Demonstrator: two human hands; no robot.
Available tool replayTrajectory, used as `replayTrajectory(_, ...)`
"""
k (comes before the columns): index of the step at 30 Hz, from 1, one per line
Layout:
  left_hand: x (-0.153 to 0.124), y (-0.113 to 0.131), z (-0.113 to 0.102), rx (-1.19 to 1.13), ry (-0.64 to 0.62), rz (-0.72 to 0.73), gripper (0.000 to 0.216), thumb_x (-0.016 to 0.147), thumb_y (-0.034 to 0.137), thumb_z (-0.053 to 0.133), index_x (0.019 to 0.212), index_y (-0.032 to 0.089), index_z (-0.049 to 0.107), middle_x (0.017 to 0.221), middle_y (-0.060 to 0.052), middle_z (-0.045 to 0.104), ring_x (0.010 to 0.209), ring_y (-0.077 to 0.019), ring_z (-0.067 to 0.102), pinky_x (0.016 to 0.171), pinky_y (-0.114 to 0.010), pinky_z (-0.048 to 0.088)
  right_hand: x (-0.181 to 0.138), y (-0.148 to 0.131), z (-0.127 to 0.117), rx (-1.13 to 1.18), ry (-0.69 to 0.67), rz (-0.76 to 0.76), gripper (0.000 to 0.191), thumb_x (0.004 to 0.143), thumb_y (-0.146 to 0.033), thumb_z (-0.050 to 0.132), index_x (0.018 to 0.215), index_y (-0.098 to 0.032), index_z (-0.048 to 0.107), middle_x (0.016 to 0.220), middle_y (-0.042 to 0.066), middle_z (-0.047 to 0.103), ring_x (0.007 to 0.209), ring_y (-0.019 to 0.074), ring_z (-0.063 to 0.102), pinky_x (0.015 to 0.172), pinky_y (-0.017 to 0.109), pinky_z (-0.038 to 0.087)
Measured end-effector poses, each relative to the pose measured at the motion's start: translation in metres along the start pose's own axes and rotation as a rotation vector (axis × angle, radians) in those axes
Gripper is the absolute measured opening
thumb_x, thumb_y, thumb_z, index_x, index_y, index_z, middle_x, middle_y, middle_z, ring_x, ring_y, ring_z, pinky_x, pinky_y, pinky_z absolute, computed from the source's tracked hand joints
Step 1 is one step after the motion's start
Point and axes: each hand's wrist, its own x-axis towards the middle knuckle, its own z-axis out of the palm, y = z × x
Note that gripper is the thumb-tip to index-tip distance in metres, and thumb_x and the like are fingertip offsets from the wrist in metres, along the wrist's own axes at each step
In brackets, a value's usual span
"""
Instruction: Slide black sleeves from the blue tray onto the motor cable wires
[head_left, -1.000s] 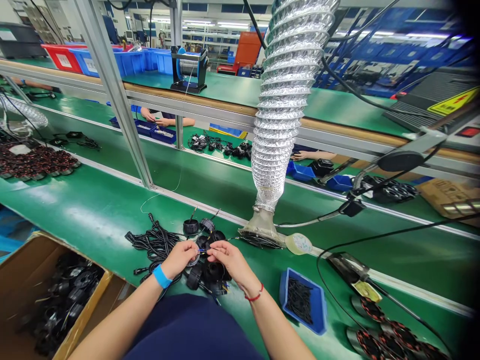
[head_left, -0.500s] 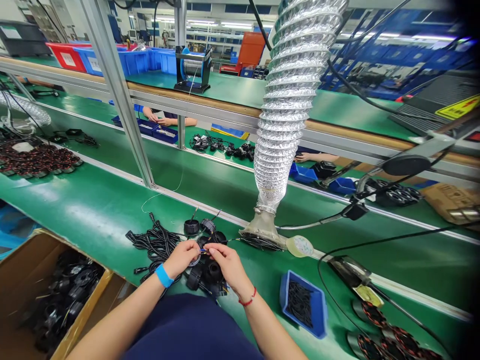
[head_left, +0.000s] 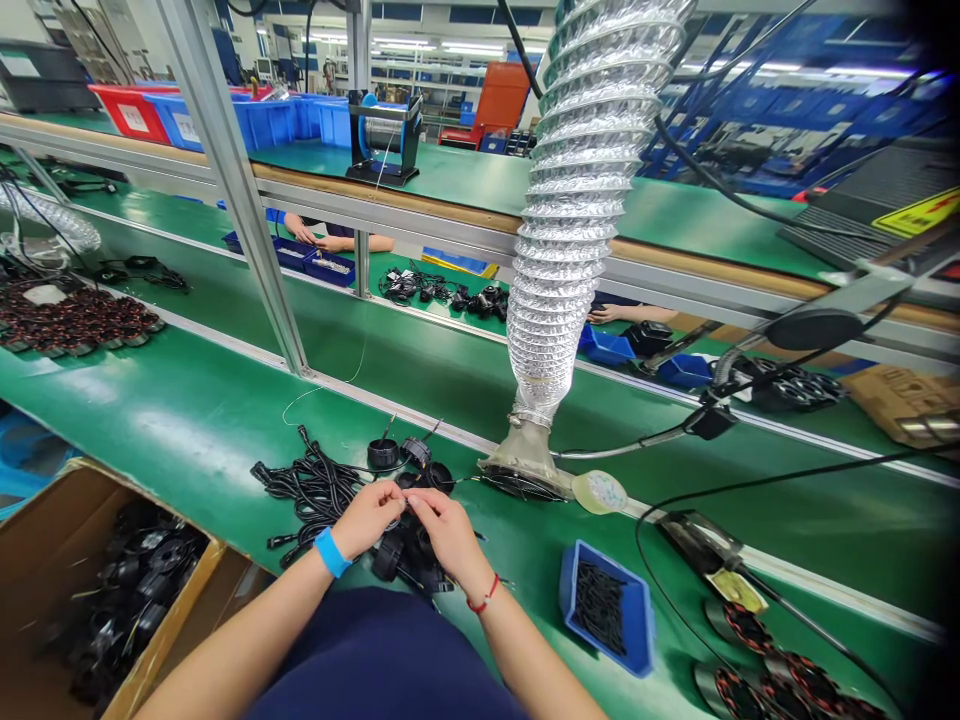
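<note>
My left hand [head_left: 369, 516] and right hand [head_left: 445, 528] now meet fingertip to fingertip at twelve o'clock, pinching thin wires whose blue stretch has slipped from sight, ends uncheckable; black cables [head_left: 311, 490] at their nine, blue tray [head_left: 640, 622] at four

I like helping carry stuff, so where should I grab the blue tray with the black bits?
Probably by the two long walls of the blue tray, coming down from either side. It sits flat on the green bench, its top is open, and the walls stand up around the black bits, so keep it level.
</note>
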Motion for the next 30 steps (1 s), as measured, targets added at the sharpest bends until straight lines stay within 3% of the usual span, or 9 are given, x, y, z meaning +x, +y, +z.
replayTrajectory(4, 0.002, -0.005, 0.002, 0.022, 0.046, 0.021, 0.032, 0.073, 0.038, 0.042, 0.078, 0.007, 0.049, 0.071, -0.001, 0.045, 0.064, -0.0023, 0.035, 0.061, -0.014, 0.03, -0.001, 0.0, 0.004, 0.011, 0.047, 0.054, 0.052, 0.071, -0.054, 0.037, 0.117, -0.029, 0.04, 0.103, -0.003, 0.047, 0.082, -0.0027, 0.045, 0.08, 0.012, 0.04)
replayTrajectory(8, 0.001, -0.005, 0.002, 0.077, 0.037, 0.045, 0.033, 0.075, 0.04, 0.041, 0.084, 0.009, 0.052, 0.078, -0.001, 0.049, 0.071, -0.0038, 0.04, 0.067, -0.015, 0.033, 0.003, 0.005, 0.012, 0.267, 0.066, 0.133, 0.048, 0.068, -0.049, 0.043, 0.101, -0.014, 0.043, 0.081, 0.002, 0.048, 0.062, -0.0023, 0.042, 0.061, 0.011, 0.038)
replayTrajectory(14, -0.005, -0.002, -0.001, 0.295, 0.001, 0.101, 0.03, 0.079, 0.037, 0.036, 0.089, 0.018, 0.057, 0.091, 0.003, 0.053, 0.083, -0.0041, 0.044, 0.078, -0.016, 0.033, 0.008, 0.014, 0.019, 0.29, 0.081, 0.105, 0.044, 0.069, -0.049, 0.042, 0.093, -0.012, 0.048, 0.079, 0.002, 0.05, 0.063, -0.0018, 0.045, 0.063, 0.01, 0.038)
replayTrajectory(19, -0.002, -0.018, -0.007, 0.623, 0.066, 0.165, 0.036, 0.078, 0.026, 0.038, 0.113, 0.027, 0.05, 0.111, 0.004, 0.046, 0.106, -0.009, 0.032, 0.094, -0.025, 0.019, 0.013, 0.022, 0.022, 0.303, 0.093, 0.118, 0.045, 0.068, -0.049, 0.042, 0.091, -0.01, 0.047, 0.079, 0.003, 0.049, 0.062, -0.0018, 0.045, 0.061, 0.01, 0.039)
replayTrajectory(23, 0.001, -0.03, -0.007, 0.69, 0.008, 0.234, 0.025, 0.081, 0.028, 0.036, 0.095, 0.028, 0.057, 0.1, 0.007, 0.052, 0.108, -0.0112, 0.028, 0.092, -0.03, 0.014, 0.016, 0.025, 0.023, 0.302, 0.101, 0.118, 0.045, 0.068, -0.049, 0.041, 0.091, -0.01, 0.047, 0.079, 0.003, 0.049, 0.062, -0.0015, 0.045, 0.061, 0.01, 0.039)
replayTrajectory(30, 0.001, -0.021, -0.007, 0.664, 0.146, 0.26, 0.021, 0.078, 0.035, 0.042, 0.083, 0.023, 0.058, 0.08, 0.002, 0.053, 0.092, -0.01, 0.031, 0.089, -0.031, 0.013, 0.014, 0.021, 0.018, 0.283, 0.073, 0.124, 0.045, 0.068, -0.048, 0.042, 0.089, -0.008, 0.047, 0.078, 0.004, 0.051, 0.059, -0.0014, 0.045, 0.058, 0.009, 0.037)
